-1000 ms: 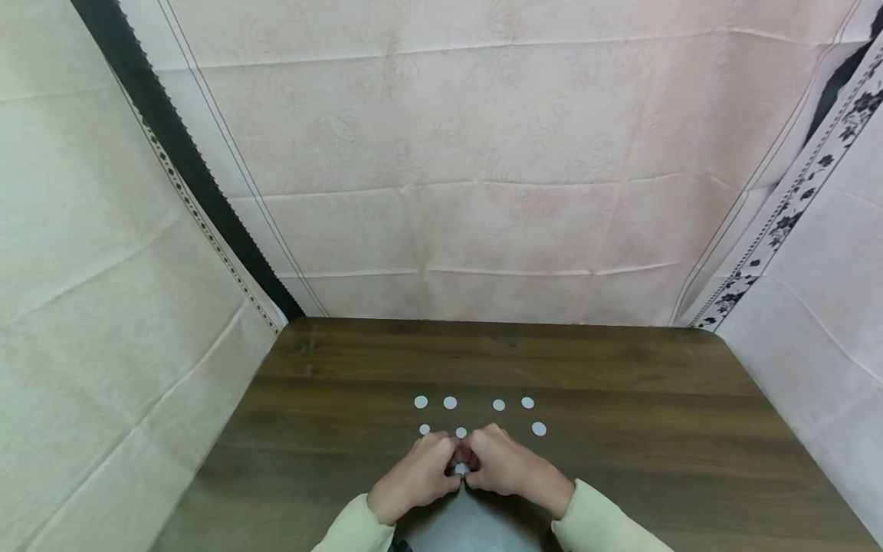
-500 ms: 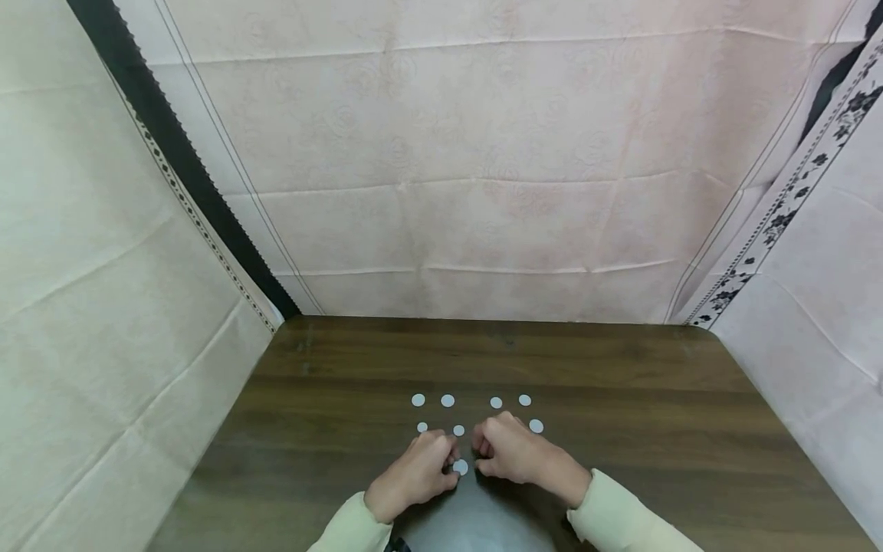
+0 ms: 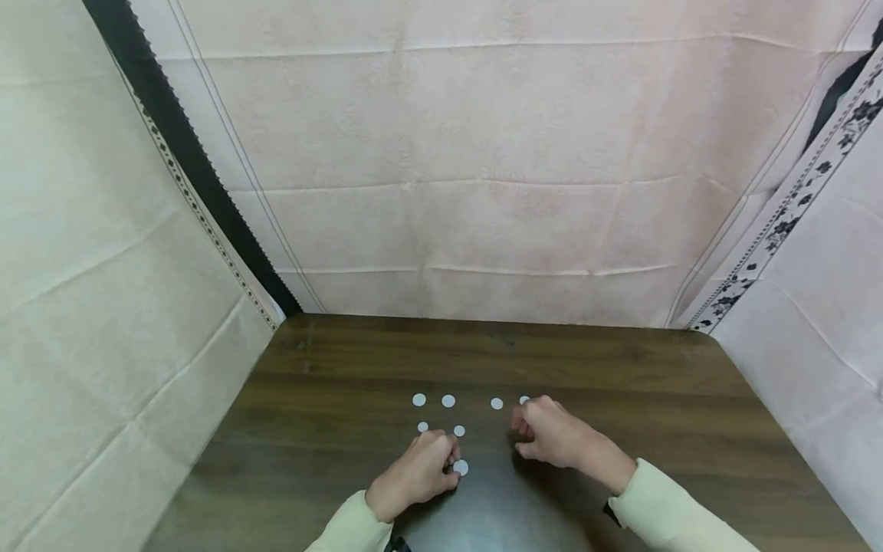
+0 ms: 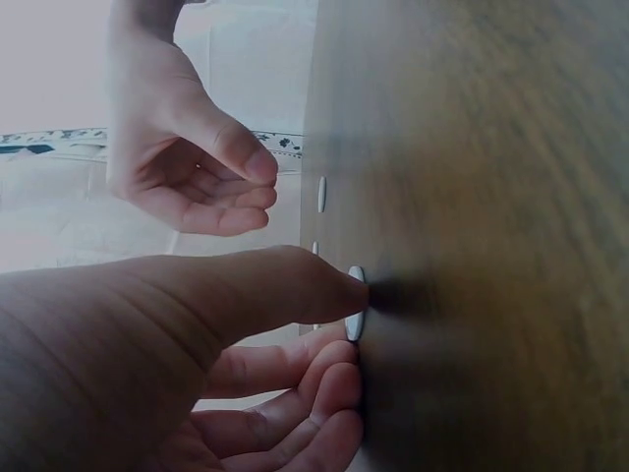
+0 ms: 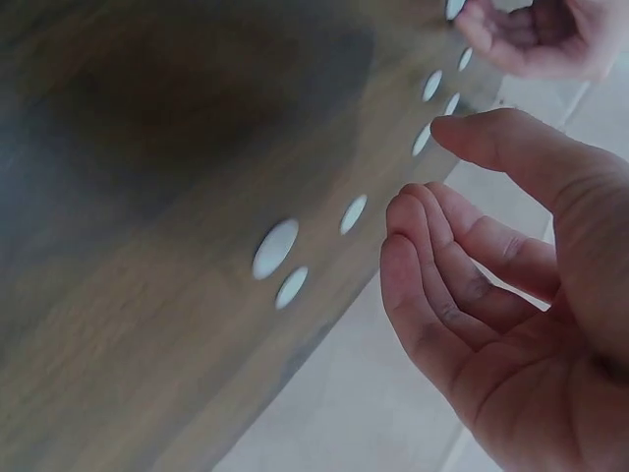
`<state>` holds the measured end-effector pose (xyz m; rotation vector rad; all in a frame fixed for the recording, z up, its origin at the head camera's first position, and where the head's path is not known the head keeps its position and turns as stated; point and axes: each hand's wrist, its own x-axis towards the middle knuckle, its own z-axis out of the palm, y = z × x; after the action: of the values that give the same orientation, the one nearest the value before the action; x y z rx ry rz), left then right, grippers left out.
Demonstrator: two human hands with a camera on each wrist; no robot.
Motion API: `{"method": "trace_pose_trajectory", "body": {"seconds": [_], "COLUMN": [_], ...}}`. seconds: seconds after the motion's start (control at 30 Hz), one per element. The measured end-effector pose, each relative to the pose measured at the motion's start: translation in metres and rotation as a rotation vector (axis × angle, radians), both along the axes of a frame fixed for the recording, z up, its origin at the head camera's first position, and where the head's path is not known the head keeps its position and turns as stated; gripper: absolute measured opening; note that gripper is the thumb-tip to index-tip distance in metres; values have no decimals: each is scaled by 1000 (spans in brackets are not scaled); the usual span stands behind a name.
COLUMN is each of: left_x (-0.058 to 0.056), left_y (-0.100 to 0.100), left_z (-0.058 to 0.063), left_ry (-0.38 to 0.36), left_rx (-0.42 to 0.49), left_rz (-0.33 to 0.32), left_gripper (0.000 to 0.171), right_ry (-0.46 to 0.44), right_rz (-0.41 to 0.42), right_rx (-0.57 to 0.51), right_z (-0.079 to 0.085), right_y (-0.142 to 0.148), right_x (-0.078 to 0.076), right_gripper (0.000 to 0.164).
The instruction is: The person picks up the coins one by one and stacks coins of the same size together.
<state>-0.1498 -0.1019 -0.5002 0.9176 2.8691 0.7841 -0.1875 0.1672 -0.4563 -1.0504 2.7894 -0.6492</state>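
Observation:
My left hand (image 3: 417,471) rests on the wooden table around a flat white disc (image 3: 462,468), the nearest one, with thumb and index finger at its edges. In the left wrist view the thumb lies against that disc (image 4: 355,313), the other fingers curled beside it. My right hand (image 3: 559,438) hovers over the table to the right, fingers loosely bent, nothing between them. In the right wrist view a larger white disc (image 5: 275,249) lies off its fingertips; in the head view the hand hides it. Just behind the hand, another white disc (image 3: 525,399) shows partly.
Several more white discs lie apart on the brown table (image 3: 331,429): a left pair at the back with one disc (image 3: 419,399), a single disc (image 3: 497,403), and two nearer ones, including a disc (image 3: 459,431). Pale cloth (image 3: 448,153) hangs behind and at both sides.
My right hand has parted from the left and moved right and slightly away, now over the right-hand discs. The left hand has stayed at the nearest disc.

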Motion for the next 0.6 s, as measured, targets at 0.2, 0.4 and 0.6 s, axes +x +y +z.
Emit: {"method": "trace_pose_trajectory", "body": {"seconds": [0.2,0.4,0.6], "left_x": [0,1,0], "left_y": [0,0,1], "left_z": [0,1,1], "left_ry": [-14,-30,-33], "left_rx": [-10,-12,-16], "left_rz": [9,17,23], "left_gripper": [17,17,17], "right_ry": [34,17,-17], "right_rz": [-10,-34,-54], "right_rx": [13,10,16], "right_z": [0,-1,-5], "right_y": [13,21,27], "right_x": [-6,-9,-15], "right_gripper": [17,17,15]}}
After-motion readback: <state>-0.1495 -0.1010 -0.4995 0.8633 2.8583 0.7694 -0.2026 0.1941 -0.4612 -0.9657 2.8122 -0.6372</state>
